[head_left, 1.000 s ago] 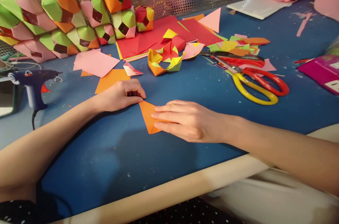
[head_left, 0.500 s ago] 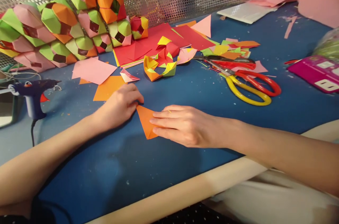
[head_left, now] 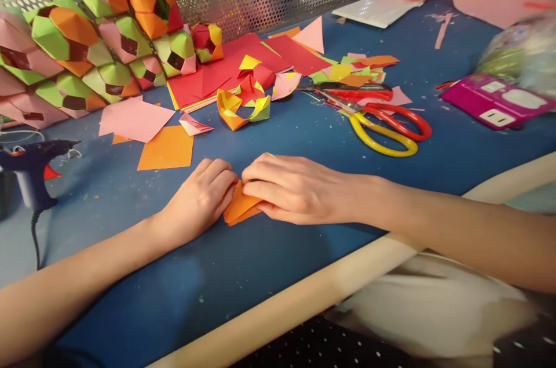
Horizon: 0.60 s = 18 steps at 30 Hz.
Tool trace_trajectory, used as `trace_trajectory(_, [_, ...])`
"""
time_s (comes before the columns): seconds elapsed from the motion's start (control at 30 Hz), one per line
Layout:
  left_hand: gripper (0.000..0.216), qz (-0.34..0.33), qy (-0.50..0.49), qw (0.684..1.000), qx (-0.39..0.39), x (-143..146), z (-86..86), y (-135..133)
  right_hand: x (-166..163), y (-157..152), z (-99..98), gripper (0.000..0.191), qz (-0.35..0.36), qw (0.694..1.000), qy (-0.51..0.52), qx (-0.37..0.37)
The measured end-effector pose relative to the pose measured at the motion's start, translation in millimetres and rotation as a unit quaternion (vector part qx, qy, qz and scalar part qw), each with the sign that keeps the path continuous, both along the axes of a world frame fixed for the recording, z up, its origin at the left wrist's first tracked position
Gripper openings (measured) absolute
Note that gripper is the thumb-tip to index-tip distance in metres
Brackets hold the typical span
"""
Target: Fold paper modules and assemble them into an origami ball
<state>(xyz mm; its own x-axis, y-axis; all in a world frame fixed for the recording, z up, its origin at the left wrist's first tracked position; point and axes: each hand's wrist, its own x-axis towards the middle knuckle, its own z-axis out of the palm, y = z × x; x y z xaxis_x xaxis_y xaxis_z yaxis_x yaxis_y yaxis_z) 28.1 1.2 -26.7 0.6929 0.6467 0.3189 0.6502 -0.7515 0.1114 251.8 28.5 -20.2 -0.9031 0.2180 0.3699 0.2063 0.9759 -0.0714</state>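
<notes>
Between the person's hands, on or just above the blue table (head_left: 143, 304), is a folded orange paper (head_left: 240, 206). The left hand (head_left: 202, 197) and right hand (head_left: 295, 191) both grip it (some fingertips are hidden). Beyond sits a multicoloured paper ring (head_left: 261, 109), with scissors (head_left: 357, 110) to its right.

Left hand (head_left: 204, 197) and right hand (head_left: 291, 188) close together, fingers gripping folded orange paper (head_left: 240, 204) at blue desk (head_left: 143, 316). Scissors (head_left: 353, 107) lie beyond right hand; glue gun (head_left: 32, 177) at left edge; folded-paper modules (head_left: 80, 26) stacked rear left.
</notes>
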Motion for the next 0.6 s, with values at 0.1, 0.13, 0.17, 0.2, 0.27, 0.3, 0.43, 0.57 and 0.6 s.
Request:
trace_trajectory(0.1, [0.018, -0.006, 0.018, 1.000, 0.006, -0.9, 1.4, -0.5, 3.8, 0.7, 6.6, 0.013, -0.023, 0.999, -0.049, -0.002])
trace_trajectory(0.13, [0.019, -0.007, 0.025, 1.000, 0.009, -1.2, 1.7, -0.5, 5.4, 0.6, 8.4, 0.013, -0.023, 0.997, -0.067, -0.009])
trace_trajectory(0.17, [0.020, -0.007, 0.031, 0.999, 0.012, -1.5, 1.8, -0.4, 7.2, 0.5, 9.9, 0.013, -0.021, 0.996, -0.083, -0.018])
trace_trajectory(0.2, [0.020, -0.006, 0.035, 0.999, 0.016, -1.7, 1.9, -0.2, 9.3, 0.4, 11.0, 0.015, -0.019, 0.995, -0.096, -0.026])
trace_trajectory(0.27, [0.021, -0.007, 0.040, 0.999, 0.024, -1.7, 1.8, -0.1, 14.5, 0.2, 12.3, 0.018, -0.018, 0.993, -0.110, -0.042])
trace_trajectory(0.3, [0.021, -0.007, 0.042, 0.999, 0.027, -1.5, 1.7, -0.1, 17.4, 0.2, 12.6, 0.019, -0.017, 0.992, -0.111, -0.049])
trace_trajectory(0.43, [0.019, -0.010, 0.046, 0.998, 0.034, 1.0, 2.4, -1.3, 28.2, 0.3, 14.3, 0.024, -0.017, 0.991, -0.117, -0.065])
trace_trajectory(0.57, [0.023, -0.011, 0.051, 0.998, 0.024, 2.6, 3.2, -2.3, 36.8, 0.0, 19.8, 0.025, -0.019, 0.986, -0.144, -0.079])
trace_trajectory(0.6, [0.023, -0.012, 0.050, 0.998, 0.020, 2.6, 3.2, -2.3, 38.8, 0.2, 21.1, 0.025, -0.021, 0.985, -0.148, -0.085])
